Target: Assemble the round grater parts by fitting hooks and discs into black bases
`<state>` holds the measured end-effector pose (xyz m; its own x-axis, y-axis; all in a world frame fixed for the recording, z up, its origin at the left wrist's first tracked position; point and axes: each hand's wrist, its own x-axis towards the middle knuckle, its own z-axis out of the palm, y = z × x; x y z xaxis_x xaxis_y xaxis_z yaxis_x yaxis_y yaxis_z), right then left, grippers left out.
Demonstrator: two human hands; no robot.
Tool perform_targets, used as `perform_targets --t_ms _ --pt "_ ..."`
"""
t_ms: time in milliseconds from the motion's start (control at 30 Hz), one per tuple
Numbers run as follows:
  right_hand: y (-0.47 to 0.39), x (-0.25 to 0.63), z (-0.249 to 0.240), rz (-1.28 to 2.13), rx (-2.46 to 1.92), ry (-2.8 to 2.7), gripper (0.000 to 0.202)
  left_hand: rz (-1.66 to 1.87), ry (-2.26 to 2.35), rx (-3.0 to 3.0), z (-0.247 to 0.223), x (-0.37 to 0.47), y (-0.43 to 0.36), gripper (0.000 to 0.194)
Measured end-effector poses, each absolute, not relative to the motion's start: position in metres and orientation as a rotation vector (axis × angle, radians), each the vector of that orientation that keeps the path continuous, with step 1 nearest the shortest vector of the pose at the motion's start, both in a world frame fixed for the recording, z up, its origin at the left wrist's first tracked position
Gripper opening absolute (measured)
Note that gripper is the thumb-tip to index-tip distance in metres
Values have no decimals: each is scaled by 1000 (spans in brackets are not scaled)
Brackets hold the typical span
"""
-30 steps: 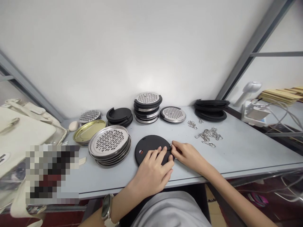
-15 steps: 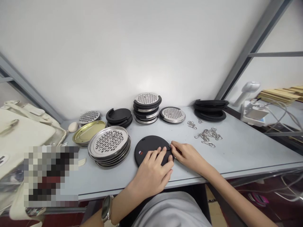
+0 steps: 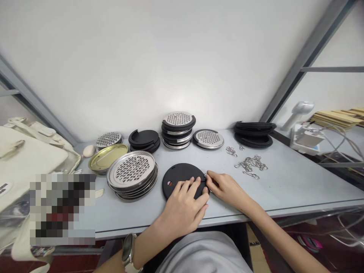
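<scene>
A black round grater case [image 3: 182,172] with a small printed mark lies near the table's front edge. Over its near right part is my left hand [image 3: 183,204], fingers curved on the top and thumb by the right edge, holding it down. At that edge my right hand [image 3: 224,185] is closed in a pinch on a small metal clip [image 3: 205,175], mostly hidden by the fingertips. Several loose wire clips [image 3: 251,163] lie in a pile to the right. To the left, a stack of steel grater discs [image 3: 133,170] stands close by.
Behind are stacked graters in black holders [image 3: 178,129], a single grater [image 3: 209,138], black holders [image 3: 143,140] and black rings [image 3: 253,134]. Gold-coloured lids [image 3: 108,158] sit at left, beside a cream bag [image 3: 31,151]. A white handheld device [image 3: 301,113] stands beyond the right frame post.
The view has shifted slightly. Both hands stay in place on the case, with hardly any visible movement of the fingers.
</scene>
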<state>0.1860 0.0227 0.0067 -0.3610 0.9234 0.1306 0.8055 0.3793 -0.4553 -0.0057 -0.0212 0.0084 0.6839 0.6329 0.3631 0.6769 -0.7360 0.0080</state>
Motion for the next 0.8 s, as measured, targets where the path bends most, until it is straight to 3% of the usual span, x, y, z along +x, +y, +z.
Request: perform_targets --t_ms 500,667,800 --pt "19 197 7 622 -1431 -2154 27 -523 -1114 -2746 7 -7 -20 37" --pt "30 229 4 321 -1556 -1727 6 -519 -1102 -2735 7 -6 -20 37" --pt "41 253 -4 249 -1658 -1472 6 -530 -1090 -2724 8 -6 -21 35"
